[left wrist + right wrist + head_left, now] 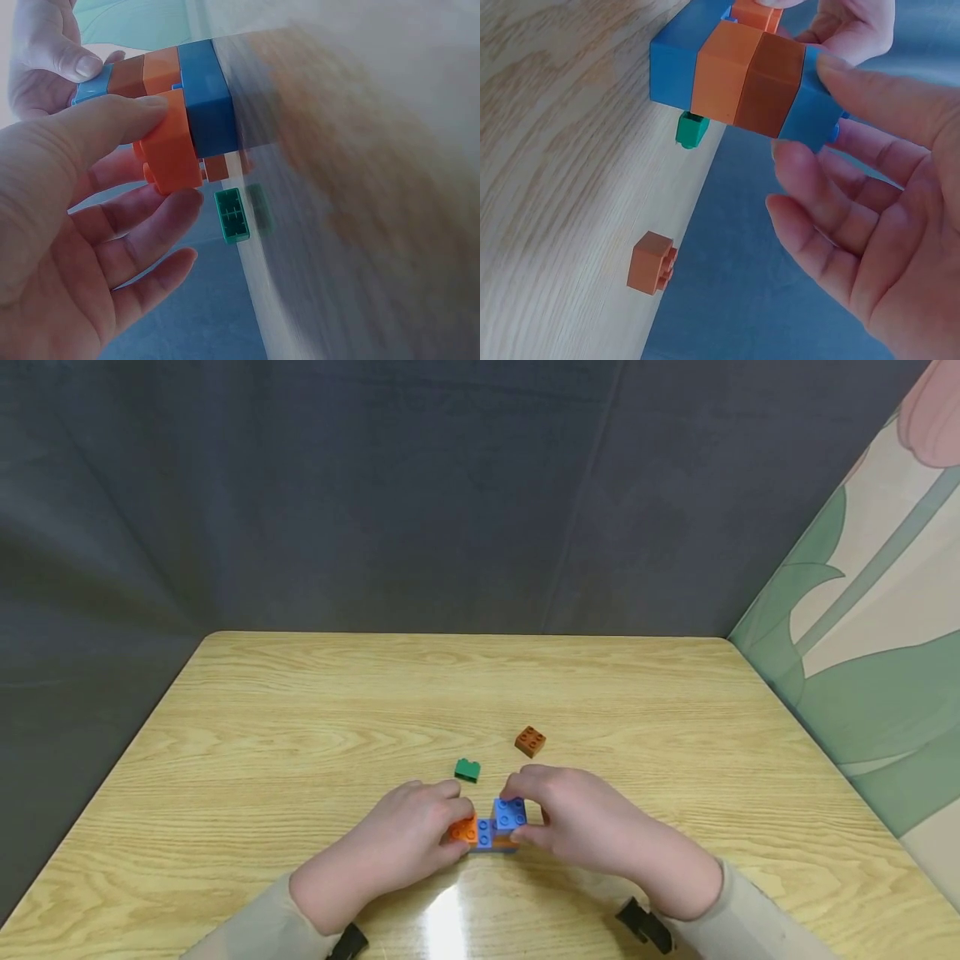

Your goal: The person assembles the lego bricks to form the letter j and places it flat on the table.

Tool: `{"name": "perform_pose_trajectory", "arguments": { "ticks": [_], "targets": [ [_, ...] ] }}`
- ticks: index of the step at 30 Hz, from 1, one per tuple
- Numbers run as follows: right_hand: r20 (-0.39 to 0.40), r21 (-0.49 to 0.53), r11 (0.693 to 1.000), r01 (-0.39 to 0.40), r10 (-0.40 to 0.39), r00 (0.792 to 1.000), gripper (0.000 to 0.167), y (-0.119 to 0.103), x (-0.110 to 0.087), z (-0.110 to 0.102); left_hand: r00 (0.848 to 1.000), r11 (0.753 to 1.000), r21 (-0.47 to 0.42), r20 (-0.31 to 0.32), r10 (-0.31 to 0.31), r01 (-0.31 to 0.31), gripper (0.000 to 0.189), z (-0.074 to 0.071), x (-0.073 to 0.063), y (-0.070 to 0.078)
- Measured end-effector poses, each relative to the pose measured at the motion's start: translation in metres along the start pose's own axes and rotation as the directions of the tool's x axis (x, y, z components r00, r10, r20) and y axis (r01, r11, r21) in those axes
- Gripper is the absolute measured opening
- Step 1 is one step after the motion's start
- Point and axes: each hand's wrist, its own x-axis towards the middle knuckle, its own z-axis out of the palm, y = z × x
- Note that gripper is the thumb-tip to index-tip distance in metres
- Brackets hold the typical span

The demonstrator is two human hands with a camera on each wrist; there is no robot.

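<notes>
- While both hands rest on it, the block build point(485, 828) stands on the table point(337, 718) between them: at 3 o'clock from the left hand point(415, 831), 9 o'clock from the right hand point(585, 821), neither hand being nearer.
- Its long axis, that of the blue base brick point(210, 105), runs from 9 to 3 o'clock; on the 3 o'clock end an upright column points studs up: orange layer point(724, 71), brown layer point(769, 86), blue top brick point(510, 812).
- The left hand pinches the low orange brick point(171, 135) between thumb and bent fingers; this brick seems to overhang the base's 9 o'clock end.
- The right hand pinches the blue top brick, other fingers loosely bent; how firmly either hand presses cannot be told.
- Beyond the build lie the green brick point(467, 770) at 11 o'clock, on its side, and the loose brown brick point(530, 742) at 1 o'clock, studs up.
</notes>
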Motion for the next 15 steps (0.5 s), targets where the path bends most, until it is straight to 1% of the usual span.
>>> {"name": "perform_pose_trajectory", "arguments": {
  "ticks": [7, 15],
  "targets": [
    [0.020, 0.024, 1.000, 0.019, -0.020, 1.000, 0.030, 0.0037, 0.0010, -0.0020, 1.000, 1.000, -0.003, 0.003, -0.001, 0.001, 0.017, -0.0006, 0.0002, 0.0003],
    [0.077, 0.092, 0.996, -0.016, 0.009, 0.997, 0.031, 0.0074, 0.0002, -0.0086, 1.000, 1.000, -0.023, -0.001, -0.011, 0.011, 0.016, -0.0001, 0.0000, -0.0004]
  ]
}}
